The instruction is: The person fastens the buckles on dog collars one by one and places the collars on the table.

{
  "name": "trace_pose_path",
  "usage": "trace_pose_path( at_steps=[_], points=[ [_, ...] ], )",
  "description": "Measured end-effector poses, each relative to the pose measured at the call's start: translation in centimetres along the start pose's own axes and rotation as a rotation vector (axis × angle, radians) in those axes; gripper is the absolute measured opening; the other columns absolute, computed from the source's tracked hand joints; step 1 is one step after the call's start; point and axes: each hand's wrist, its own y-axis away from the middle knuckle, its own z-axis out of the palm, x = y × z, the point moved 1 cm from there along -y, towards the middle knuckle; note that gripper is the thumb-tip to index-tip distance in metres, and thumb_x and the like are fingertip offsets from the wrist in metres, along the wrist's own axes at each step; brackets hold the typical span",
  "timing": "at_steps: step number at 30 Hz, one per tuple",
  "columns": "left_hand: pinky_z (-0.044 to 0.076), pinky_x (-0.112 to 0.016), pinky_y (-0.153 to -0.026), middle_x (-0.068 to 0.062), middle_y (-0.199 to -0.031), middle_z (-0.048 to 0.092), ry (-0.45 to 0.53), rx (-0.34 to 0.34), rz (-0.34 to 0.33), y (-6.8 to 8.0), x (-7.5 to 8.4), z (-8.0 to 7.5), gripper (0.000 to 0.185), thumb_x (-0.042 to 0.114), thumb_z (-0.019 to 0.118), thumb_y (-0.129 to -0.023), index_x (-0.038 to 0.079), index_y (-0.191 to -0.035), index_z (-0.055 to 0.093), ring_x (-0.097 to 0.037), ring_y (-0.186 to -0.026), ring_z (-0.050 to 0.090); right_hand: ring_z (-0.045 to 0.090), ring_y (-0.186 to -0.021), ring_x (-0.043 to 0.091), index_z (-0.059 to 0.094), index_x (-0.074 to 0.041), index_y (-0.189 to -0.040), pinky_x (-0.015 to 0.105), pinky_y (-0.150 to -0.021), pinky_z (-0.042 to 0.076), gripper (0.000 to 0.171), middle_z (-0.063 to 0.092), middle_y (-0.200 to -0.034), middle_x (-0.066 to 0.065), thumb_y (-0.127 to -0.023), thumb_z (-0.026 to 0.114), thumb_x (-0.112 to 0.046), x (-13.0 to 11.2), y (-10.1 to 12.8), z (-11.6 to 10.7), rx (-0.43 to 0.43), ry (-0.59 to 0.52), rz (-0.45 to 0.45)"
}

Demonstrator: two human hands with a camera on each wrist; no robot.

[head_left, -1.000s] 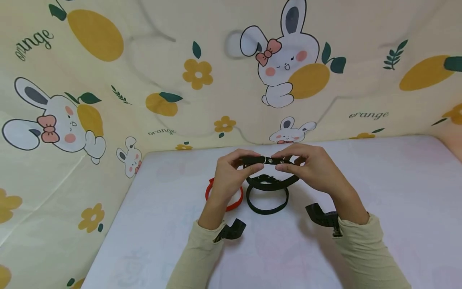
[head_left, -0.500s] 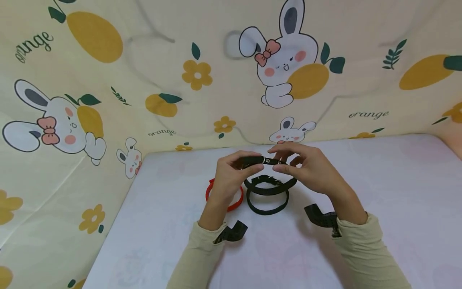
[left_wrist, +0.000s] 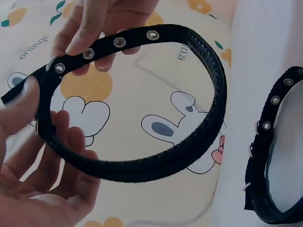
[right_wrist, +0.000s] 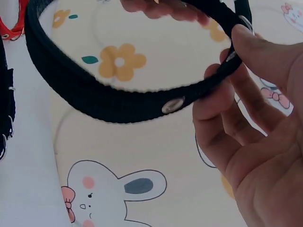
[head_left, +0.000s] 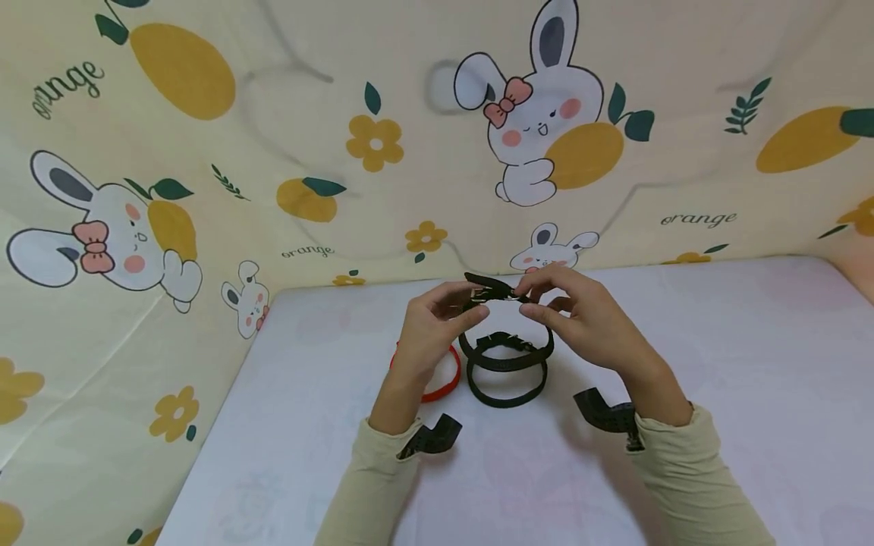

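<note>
A black collar (head_left: 504, 365) with metal eyelets is held up in a loop between both hands. My left hand (head_left: 432, 331) grips it at the buckle (head_left: 480, 294), thumb against the strap in the left wrist view. My right hand (head_left: 580, 315) pinches the eyelet strap close to the buckle, thumb and fingers on opposite sides. The strap's free end (head_left: 483, 280) sticks out past the buckle, up and to the left. Part of the buckle is hidden by fingers.
On the white table (head_left: 307, 455) a second black collar (head_left: 505, 403) lies below the raised one. A red collar (head_left: 444, 392) is to its left, partly behind the left hand. A patterned cloth (head_left: 382, 220) hangs behind the table.
The collar's free end has come out past the buckle and now points up-left over the left hand. My right hand has shifted slightly left, and the loop looks a little narrower.
</note>
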Motion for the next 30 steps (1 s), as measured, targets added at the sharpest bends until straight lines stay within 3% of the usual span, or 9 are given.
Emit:
trace_pose_path(
  at_steps=[3, 8, 12, 15, 19, 22, 30],
  points=[
    [0.056, -0.025, -0.088, -0.009, -0.11, 0.072, 0.043, 0.039, -0.01, 0.0, -0.1, 0.0, 0.031, 0.006, 0.076, -0.087, 0.003, -0.117, 0.071, -0.014, -0.098, 0.066, 0.061, -0.093, 0.004, 0.065, -0.014, -0.11, 0.02, -0.075, 0.054, 0.02, 0.065, -0.104, -0.003, -0.092, 0.071, -0.009, 0.1, -0.1, 0.2, 0.023, -0.008, 0.04],
    [0.056, -0.024, -0.088, -0.006, -0.106, 0.076, 0.141, 0.133, 0.004, 0.0, -0.1, 0.5, 0.031, 0.002, 0.075, -0.085, 0.0, -0.116, 0.072, -0.012, -0.094, 0.068, 0.063, -0.091, 0.002, 0.068, -0.019, -0.103, 0.02, -0.076, 0.052, 0.013, 0.069, -0.105, -0.004, -0.093, 0.072, -0.027, 0.0, -0.4, 1.0, 0.063, 0.011, 0.189],
    [0.056, -0.025, -0.089, -0.007, -0.105, 0.076, 0.164, 0.174, 0.004, 0.1, 0.1, 0.8, 0.031, 0.001, 0.075, -0.084, 0.0, -0.115, 0.073, -0.011, -0.093, 0.068, 0.061, -0.089, 0.007, 0.068, -0.019, -0.1, 0.022, -0.074, 0.05, 0.017, 0.068, -0.105, -0.004, -0.094, 0.069, -0.035, -0.4, -0.5, 1.6, 0.091, 0.0, 0.263],
    [0.056, -0.025, -0.089, -0.007, -0.105, 0.076, 0.155, 0.178, 0.002, 0.1, 0.2, 0.9, 0.03, 0.002, 0.075, -0.084, 0.001, -0.114, 0.074, -0.012, -0.093, 0.069, 0.061, -0.09, 0.008, 0.069, -0.021, -0.112, 0.021, -0.076, 0.05, 0.021, 0.07, -0.102, -0.002, -0.096, 0.067, -0.035, -0.7, -0.5, 1.7, 0.098, 0.006, 0.258],
    [0.056, -0.026, -0.09, -0.005, -0.104, 0.076, 0.16, 0.175, 0.012, 0.1, 0.2, 1.0, 0.03, 0.003, 0.076, -0.084, 0.002, -0.114, 0.074, -0.013, -0.093, 0.069, 0.061, -0.092, 0.005, 0.068, -0.027, -0.125, 0.021, -0.078, 0.049, 0.028, 0.071, -0.114, -0.002, -0.098, 0.064, -0.033, -0.9, -0.4, 1.5, 0.087, 0.028, 0.227],
    [0.056, -0.025, -0.089, -0.001, -0.101, 0.076, 0.169, 0.178, 0.015, 0.1, 0.2, 1.0, 0.031, 0.003, 0.076, -0.084, 0.001, -0.114, 0.073, -0.013, -0.093, 0.069, 0.059, -0.092, 0.004, 0.071, -0.028, -0.121, 0.021, -0.077, 0.047, 0.024, 0.07, -0.12, -0.004, -0.098, 0.064, -0.033, -1.0, -0.4, 1.5, 0.092, 0.034, 0.213],
    [0.057, -0.026, -0.09, -0.004, -0.101, 0.077, 0.165, 0.206, 0.031, 0.1, 0.2, 1.3, 0.03, 0.002, 0.074, -0.084, 0.0, -0.113, 0.073, -0.011, -0.092, 0.069, 0.06, -0.087, 0.003, 0.074, -0.024, -0.107, 0.019, -0.072, 0.045, 0.018, 0.072, -0.11, -0.005, -0.092, 0.072, -0.033, -0.8, -0.6, 2.0, 0.14, 0.075, 0.2]
  ],
)
